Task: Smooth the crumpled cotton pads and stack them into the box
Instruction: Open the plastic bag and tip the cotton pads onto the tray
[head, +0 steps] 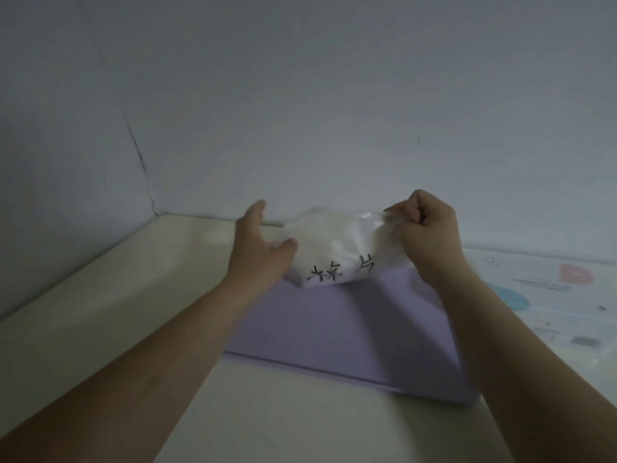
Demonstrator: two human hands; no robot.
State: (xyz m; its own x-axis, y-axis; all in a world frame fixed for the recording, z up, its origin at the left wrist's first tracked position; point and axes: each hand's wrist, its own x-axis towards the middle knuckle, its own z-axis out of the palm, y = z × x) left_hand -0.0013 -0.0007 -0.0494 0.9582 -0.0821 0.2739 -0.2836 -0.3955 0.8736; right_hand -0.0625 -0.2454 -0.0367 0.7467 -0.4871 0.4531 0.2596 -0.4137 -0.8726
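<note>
Cotton pads (pixel 329 235): white, packed in a clear bag (pixel 384 225) with black writing, held up between both hands, just above the far edge of the purple mat (pixel 334 329).
Left hand (pixel 257 252): fingers (pixel 258 208) wide, thumb in front and the rest behind, cupping the bag's left end.
Right hand (pixel 430 232): fingers (pixel 405 212) curled tight, pinching the bag's loose neck.
Key relation: the bag's long axis runs hand to hand, and the neck sits at the right fingers, so that hand is nearer the opening.
Pads from the fingers: right of the left fingers, left of and below the right ones.
Box: none I can pick out.
Next, my guess: work the neck open; no pad is out yet.
Counter (pixel 100 312): cream, carrying the mat; a printed sheet (pixel 551 295) lies right of the right fingers.
</note>
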